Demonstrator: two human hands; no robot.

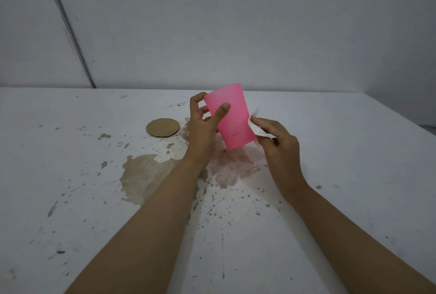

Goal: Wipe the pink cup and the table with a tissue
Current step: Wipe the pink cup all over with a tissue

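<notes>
Trouble, I'd say, is the pink cup (232, 118), gripped tilted above the desk (354, 157) by the left hand (203, 128), slipping down into the brown spill (141, 176) below if the right hand (279, 145), pinching a small tissue (256, 128), rubs too hard against its side

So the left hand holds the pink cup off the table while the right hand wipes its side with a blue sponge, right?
Not a blue sponge: the head view shows the left hand holding the pink cup off the table while the right hand wipes its side with a white tissue.
</notes>
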